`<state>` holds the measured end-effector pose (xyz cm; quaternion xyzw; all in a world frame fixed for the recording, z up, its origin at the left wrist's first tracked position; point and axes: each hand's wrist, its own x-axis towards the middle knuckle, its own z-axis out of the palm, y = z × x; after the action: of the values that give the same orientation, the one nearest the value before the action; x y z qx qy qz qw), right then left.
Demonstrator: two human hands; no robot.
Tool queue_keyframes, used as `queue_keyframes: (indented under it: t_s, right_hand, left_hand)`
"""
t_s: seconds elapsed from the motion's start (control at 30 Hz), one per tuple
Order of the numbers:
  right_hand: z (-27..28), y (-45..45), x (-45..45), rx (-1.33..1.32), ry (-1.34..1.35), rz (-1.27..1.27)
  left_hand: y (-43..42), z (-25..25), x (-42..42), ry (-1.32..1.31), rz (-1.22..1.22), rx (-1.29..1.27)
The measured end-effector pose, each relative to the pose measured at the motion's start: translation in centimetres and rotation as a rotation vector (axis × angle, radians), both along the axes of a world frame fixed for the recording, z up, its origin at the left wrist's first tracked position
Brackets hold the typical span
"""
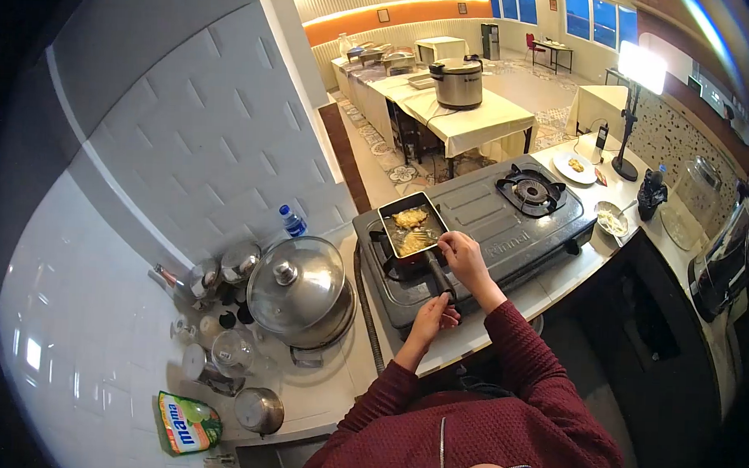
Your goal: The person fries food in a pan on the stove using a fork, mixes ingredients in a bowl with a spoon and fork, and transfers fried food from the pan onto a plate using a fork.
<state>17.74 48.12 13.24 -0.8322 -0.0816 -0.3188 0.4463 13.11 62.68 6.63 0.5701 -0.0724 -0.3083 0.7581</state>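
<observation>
A small rectangular frying pan point(383, 209) rests on the left burner of the gas stove, with two golden fried pieces point(410, 218) in shallow oil. My left hand point(434, 320) is closed around the end of its black handle point(441, 277). At the pan's near right corner, my right hand point(464, 258) pinches what looks like a fork point(425, 237), its tined end down by the nearer piece. Fingers hide most of the fork's grip.
Left of the stove stands a large lidded pot point(297, 285), beside a blue-capped bottle point(292, 221) and several metal pots. The right burner point(531, 190) holds nothing. On the right counter are a plate of fried food point(587, 177), a bowl point(611, 219) and a lamp point(626, 167).
</observation>
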Motion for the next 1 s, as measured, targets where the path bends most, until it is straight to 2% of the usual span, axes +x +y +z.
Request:
queue_keyframes:
  t_s: [0.4, 0.63, 1.0]
  right_hand:
    - [-0.7, 0.3, 0.1, 0.054, -0.008, 0.0]
    - [-0.4, -0.9, -0.1, -0.038, -0.067, -0.063]
    - [0.7, -2.5, -0.3, -0.008, -0.125, -0.103]
  left_hand:
    - [0.0, 0.1, 0.0, 0.013, 0.008, 0.017]
    - [0.1, -0.1, 0.1, -0.001, 0.003, 0.0]
    - [0.0, -0.2, 0.2, 0.01, -0.007, 0.001]
